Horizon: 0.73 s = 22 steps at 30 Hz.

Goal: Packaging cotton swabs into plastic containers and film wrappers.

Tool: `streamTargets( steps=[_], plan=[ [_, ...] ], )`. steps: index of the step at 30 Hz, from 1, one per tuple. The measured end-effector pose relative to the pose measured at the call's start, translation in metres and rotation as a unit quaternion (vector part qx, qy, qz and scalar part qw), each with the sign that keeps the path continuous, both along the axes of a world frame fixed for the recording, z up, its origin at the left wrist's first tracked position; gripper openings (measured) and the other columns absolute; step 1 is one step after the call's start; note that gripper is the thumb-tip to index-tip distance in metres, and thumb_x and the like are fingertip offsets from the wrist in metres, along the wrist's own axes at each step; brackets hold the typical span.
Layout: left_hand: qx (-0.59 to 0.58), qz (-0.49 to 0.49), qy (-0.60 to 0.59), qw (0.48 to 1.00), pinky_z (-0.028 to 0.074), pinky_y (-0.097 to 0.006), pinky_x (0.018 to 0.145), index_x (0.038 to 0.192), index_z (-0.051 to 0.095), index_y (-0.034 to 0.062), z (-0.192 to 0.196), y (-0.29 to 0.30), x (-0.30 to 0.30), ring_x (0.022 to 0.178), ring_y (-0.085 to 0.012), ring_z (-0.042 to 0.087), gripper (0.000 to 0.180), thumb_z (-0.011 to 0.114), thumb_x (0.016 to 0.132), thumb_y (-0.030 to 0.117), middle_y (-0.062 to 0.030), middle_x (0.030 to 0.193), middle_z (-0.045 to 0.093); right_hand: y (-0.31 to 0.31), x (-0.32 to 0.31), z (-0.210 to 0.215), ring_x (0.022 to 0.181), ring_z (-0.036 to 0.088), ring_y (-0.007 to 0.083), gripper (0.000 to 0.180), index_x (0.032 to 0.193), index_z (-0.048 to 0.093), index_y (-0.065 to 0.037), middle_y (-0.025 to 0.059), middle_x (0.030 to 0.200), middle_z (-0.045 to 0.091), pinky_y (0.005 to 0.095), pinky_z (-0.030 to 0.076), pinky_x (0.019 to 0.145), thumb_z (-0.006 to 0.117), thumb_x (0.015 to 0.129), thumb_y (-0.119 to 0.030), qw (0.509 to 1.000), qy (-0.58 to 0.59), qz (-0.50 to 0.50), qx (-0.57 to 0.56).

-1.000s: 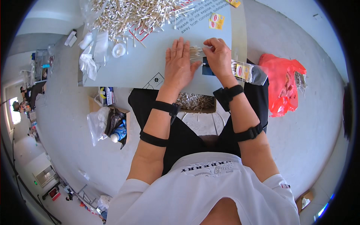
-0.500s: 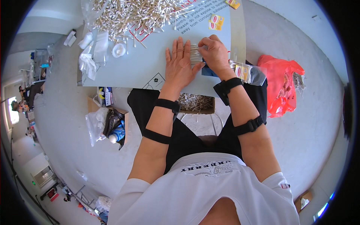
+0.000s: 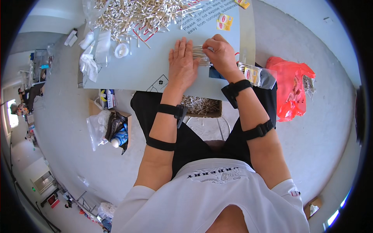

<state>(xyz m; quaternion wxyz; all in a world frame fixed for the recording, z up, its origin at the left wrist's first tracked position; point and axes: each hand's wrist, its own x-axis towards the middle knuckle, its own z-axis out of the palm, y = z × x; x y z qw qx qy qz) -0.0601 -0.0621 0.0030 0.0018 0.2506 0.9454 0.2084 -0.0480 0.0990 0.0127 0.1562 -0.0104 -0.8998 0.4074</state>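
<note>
A small row of cotton swabs (image 3: 199, 57) lies side by side on the grey-blue table board (image 3: 136, 72), between my two hands. My left hand (image 3: 182, 65) rests flat at the row's left ends, fingers stretched out and held close together. At the right ends, my right hand (image 3: 221, 54) is closed, its thumb and fingertips pinched over the swabs. What sits between those fingertips is too small to make out. Beside my right wrist, at the table's edge, a clear bag packed with swabs (image 3: 250, 73) carries a yellow label. A dark blue piece (image 3: 216, 73) lies under the right hand.
A big heap of loose swabs (image 3: 136, 15) covers the far left of the board. Near it are a small white round lid (image 3: 121, 50) and clear plastic bags (image 3: 103, 46). Yellow labels (image 3: 224, 22) lie far right. A red plastic bag (image 3: 287, 89) is right of the table; a swab-filled box (image 3: 202, 106) sits below.
My left hand has shifted slightly left and its thumb has drawn in from the swabs, so more of the row shows. My right hand stays at the right ends, its fingertips moved a little.
</note>
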Motion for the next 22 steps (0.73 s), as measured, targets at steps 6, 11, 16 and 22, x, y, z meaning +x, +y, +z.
streamTargets(
  steps=[6, 11, 16, 22],
  plan=[
    [-0.041, -0.013, 0.025, 0.999, 0.013, -0.053, 0.114, 0.143, 0.034, 0.0025, 0.001, -0.004, 0.002, 0.142, -0.0329, 0.022, 0.069, 0.059, 0.088, 0.037, -0.0166, 0.151, 0.028, -0.003, -0.015, -0.005, 0.082, 0.06, 0.0285, 0.003, 0.072, 0.062, -0.007, 0.0086, 0.08, 0.056, 0.0397, 0.05, 0.071, 0.064, 0.075, -0.009, 0.984, 0.03, 0.037, 0.17],
    [-0.034, 0.002, 0.017, 0.999, 0.009, -0.052, 0.115, 0.144, 0.032, 0.0029, 0.001, -0.002, 0.001, 0.143, -0.0316, 0.019, 0.08, 0.063, 0.084, 0.045, -0.0163, 0.152, 0.027, -0.001, -0.019, 0.001, 0.083, 0.06, 0.0295, 0.004, 0.072, 0.06, -0.006, 0.0096, 0.081, 0.056, 0.0406, 0.05, 0.072, 0.062, 0.074, -0.009, 0.976, -0.005, 0.097, 0.195],
    [-0.022, -0.006, 0.004, 1.0, 0.008, -0.052, 0.115, 0.144, 0.03, 0.0012, 0.002, -0.003, -0.001, 0.144, -0.0311, 0.017, 0.084, 0.065, 0.082, 0.046, -0.0172, 0.152, 0.026, 0.01, -0.017, 0.008, 0.085, 0.061, 0.0319, 0.007, 0.074, 0.062, -0.005, 0.0126, 0.084, 0.061, 0.0413, 0.05, 0.074, 0.059, 0.073, -0.011, 0.979, -0.05, 0.149, 0.128],
    [0.002, -0.009, -0.029, 1.0, 0.008, -0.049, 0.115, 0.148, 0.024, 0.005, 0.002, -0.01, -0.005, 0.144, -0.0286, 0.017, 0.096, 0.072, 0.076, 0.047, -0.0149, 0.154, 0.025, 0.026, -0.02, 0.009, 0.082, 0.065, 0.0215, 0.009, 0.084, 0.063, -0.002, 0.0169, 0.087, 0.066, 0.0377, 0.049, 0.074, 0.062, 0.079, -0.009, 0.98, -0.15, 0.12, -0.051]
  ],
)
